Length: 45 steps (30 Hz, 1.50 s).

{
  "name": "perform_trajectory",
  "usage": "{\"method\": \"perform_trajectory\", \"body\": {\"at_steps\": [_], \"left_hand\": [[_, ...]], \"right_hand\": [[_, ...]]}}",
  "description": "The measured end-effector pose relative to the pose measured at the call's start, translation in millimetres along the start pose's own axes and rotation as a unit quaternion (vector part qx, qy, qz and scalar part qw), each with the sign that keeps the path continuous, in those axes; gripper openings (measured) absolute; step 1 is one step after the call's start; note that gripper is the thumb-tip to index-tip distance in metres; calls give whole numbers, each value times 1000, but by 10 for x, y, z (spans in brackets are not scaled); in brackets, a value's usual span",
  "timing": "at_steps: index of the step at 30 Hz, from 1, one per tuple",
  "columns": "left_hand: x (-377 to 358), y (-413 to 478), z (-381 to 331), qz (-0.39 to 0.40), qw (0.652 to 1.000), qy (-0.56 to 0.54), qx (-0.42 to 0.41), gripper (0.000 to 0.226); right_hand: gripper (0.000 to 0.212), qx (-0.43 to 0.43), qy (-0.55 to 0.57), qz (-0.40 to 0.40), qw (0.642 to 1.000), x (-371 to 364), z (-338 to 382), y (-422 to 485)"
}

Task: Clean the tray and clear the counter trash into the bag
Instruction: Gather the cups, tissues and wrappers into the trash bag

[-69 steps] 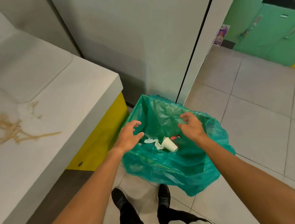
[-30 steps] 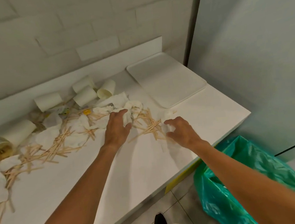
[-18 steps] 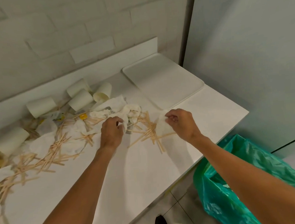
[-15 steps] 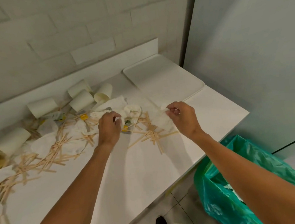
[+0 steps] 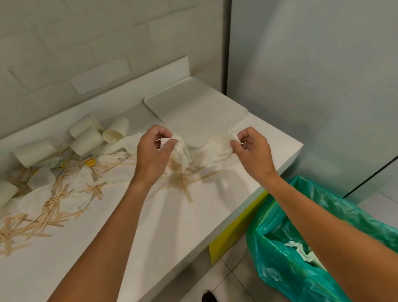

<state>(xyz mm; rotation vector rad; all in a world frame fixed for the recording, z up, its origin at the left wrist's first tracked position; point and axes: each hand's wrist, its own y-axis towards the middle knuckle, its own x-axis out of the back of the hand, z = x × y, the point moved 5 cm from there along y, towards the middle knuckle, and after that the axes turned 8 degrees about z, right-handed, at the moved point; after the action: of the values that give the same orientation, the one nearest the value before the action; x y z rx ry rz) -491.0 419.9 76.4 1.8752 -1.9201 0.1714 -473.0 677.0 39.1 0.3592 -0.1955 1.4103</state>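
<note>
A: What sits nearest the person?

B: The green bag (image 5: pixel 289 287) stands open on the floor beside the right end of the counter (image 5: pixel 175 225), below the right forearm. Some white tissue (image 5: pixel 300 250) lies inside it.

A: And the hands?

B: Both are raised over the counter. The left hand (image 5: pixel 152 152) pinches a crumpled napkin (image 5: pixel 181 154) between thumb and fingertips. The right hand (image 5: pixel 253 148) pinches a second napkin (image 5: pixel 217 149) the same way. Whether the napkins' lower edges touch the wooden sticks (image 5: pixel 181 183) beneath them cannot be told.

A: How does the person do this step well?

B: Probably by keeping both pinches firm, swinging right and down to the bag's mouth, and letting go only once the napkins are inside its rim. They look light and limp, so a release from high up could drift onto the floor. A stick caught in a fold could also drop off on the way.

A: Farther back?

B: More sticks lie scattered over the left of the counter among flattened napkins. Tipped paper cups (image 5: pixel 86 141) lie near the wall. The white tray (image 5: pixel 196 107) lies flat at the far right corner.

A: Any writing?

B: None that can be read. A small yellow packet (image 5: pixel 90 162) among the sticks may carry print, but it is too blurred to tell.
</note>
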Motion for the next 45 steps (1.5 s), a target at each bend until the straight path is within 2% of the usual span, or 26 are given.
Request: {"method": "perform_trajectory", "body": {"at_steps": [6, 11, 17, 20, 25, 28, 32, 38, 45], "left_hand": [[-1194, -120, -338, 102, 994, -19, -11, 13], [-2417, -395, -434, 196, 980, -25, 28, 17], [-3728, -889, -347, 295, 952, -34, 69, 13], [-4214, -1103, -178, 318, 941, -39, 106, 12], [-4635, -1316, 66, 322, 931, -44, 164, 19], [-4815, -1456, 222, 388, 899, -20, 201, 34], [-4787, -1570, 350, 425, 877, 21, 223, 40], [-4438, -1464, 366, 407, 891, 51, 196, 26], [-3657, -1181, 58, 333, 933, 68, 123, 23]], "right_hand": [[10, -92, -34, -22, 995, 993, -660, -401], [10, -172, -65, -56, 981, 1889, -1271, -955], [9, -282, -90, -44, 954, 2679, -2068, -1693], [11, -329, -99, -30, 939, 2949, -2393, -1977], [15, -360, -93, -4, 928, 3133, -2773, -2172], [29, -383, -91, 31, 919, 3133, -2969, -2225], [29, -387, -81, 56, 917, 3062, -3051, -2208], [24, -334, -66, 83, 937, 2842, -2856, -1894], [24, -190, -63, 126, 972, 2256, -2070, -1187]]}}
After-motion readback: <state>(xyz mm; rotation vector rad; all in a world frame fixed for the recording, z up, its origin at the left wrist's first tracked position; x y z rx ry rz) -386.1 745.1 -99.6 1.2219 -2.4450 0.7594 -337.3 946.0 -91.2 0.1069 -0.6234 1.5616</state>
